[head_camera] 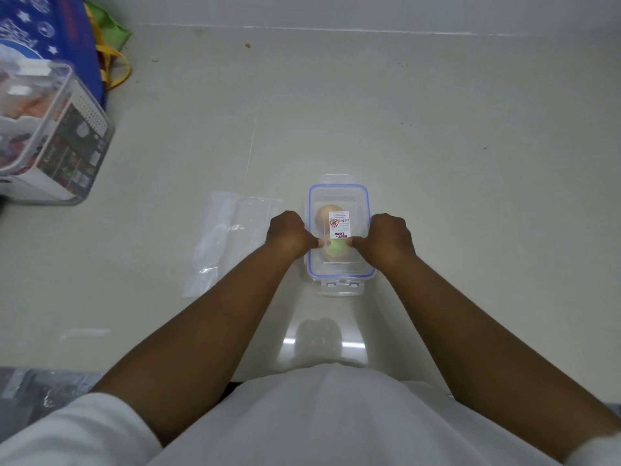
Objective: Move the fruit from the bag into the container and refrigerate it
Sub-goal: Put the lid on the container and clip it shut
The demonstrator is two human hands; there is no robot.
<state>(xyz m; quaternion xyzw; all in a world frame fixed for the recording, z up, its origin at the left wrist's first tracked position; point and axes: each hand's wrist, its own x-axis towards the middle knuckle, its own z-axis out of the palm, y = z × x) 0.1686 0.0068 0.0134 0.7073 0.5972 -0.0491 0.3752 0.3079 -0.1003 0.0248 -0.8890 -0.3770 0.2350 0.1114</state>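
A clear plastic container with a blue-sealed lid and a white label lies on the pale floor in front of me. Through the lid I see an orange-brown fruit and a greenish fruit. My left hand grips the container's left side with the thumb pressing on the lid. On the opposite side, my right hand does the same. The end latches look unfolded. A flat, clear plastic bag lies just left of the container, with nothing visible in it.
A large clear storage bin with packaged goods stands at the far left. Behind it sit a blue patterned bag and a green bag with yellow handles. Crinkled plastic shows at the bottom left. A wall runs along the top.
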